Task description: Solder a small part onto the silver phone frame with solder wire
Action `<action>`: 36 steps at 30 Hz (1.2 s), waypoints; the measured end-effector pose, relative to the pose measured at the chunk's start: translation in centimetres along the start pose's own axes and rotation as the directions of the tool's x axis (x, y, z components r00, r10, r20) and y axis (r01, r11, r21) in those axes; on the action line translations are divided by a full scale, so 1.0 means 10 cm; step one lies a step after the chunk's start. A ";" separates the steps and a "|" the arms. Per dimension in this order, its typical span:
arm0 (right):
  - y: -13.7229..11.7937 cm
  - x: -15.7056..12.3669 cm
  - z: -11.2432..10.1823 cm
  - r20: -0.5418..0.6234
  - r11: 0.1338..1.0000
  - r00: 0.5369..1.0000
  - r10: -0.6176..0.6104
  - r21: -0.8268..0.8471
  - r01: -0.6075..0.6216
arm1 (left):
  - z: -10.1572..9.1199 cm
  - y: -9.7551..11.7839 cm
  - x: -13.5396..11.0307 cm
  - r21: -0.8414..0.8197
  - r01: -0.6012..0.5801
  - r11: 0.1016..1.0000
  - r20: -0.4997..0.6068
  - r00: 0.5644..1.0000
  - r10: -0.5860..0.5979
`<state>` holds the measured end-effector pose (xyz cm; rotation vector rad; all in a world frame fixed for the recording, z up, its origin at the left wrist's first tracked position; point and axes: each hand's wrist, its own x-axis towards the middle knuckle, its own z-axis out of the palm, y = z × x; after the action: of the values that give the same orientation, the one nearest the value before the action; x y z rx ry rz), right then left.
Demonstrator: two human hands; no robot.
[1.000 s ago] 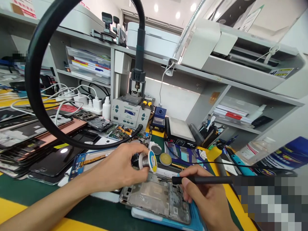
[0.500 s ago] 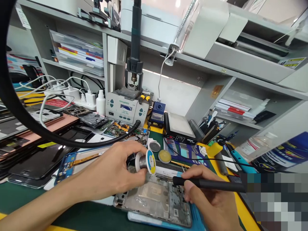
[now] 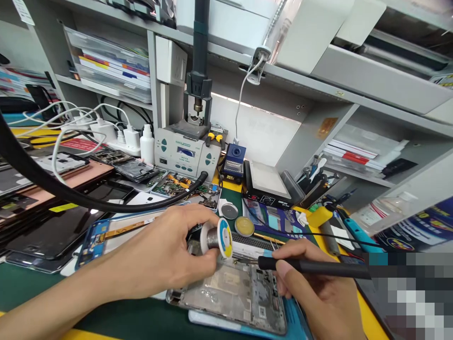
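Observation:
My left hand (image 3: 177, 245) pinches a spool of solder wire (image 3: 213, 237) between thumb and fingers, its yellow-and-blue label facing right. In my right hand (image 3: 314, 283) is a black-handled soldering iron (image 3: 300, 266), held like a pen, with its thin tip pointing left, close to the spool. Below both hands lies an opened grey phone frame (image 3: 230, 293) on a blue pad (image 3: 212, 321). The spool and my fingers hide part of the frame's upper edge. Whether the tip touches the solder or the frame I cannot tell.
Behind the hands are an open tin of yellowish paste (image 3: 244, 226), a tray of circuit boards (image 3: 177, 184) and a hot-air station (image 3: 186, 156). Phones (image 3: 67, 222) crowd the left. A black cable (image 3: 329, 233) runs across the right side, near a yellow-handled tool (image 3: 320, 216).
The camera view has shifted a little, so the shelves sit higher. Both hands keep their grips on the spool and the iron, which remain over the phone frame.

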<state>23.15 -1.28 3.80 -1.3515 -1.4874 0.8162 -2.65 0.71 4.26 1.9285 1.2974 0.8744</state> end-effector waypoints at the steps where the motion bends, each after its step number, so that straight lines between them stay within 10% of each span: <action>1: 0.01 0.00 0.00 0.002 1.000 1.000 -0.008 -0.006 0.008 | 0.00 0.00 0.00 0.000 -0.009 1.000 -0.005 1.000 0.009; 20: -0.03 0.03 -0.01 -0.002 1.000 1.000 0.027 -0.010 -0.027 | 0.01 0.02 -0.02 0.009 0.016 1.000 0.016 1.000 -0.016; 36: -0.01 0.22 -0.07 0.157 0.886 0.963 0.218 0.382 -0.263 | -0.01 0.03 -0.04 -0.106 -0.011 0.994 -0.048 0.999 0.006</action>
<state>23.87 0.81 4.53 -1.2034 -1.1593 1.2974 -2.69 0.30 4.54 1.8421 1.2445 0.9795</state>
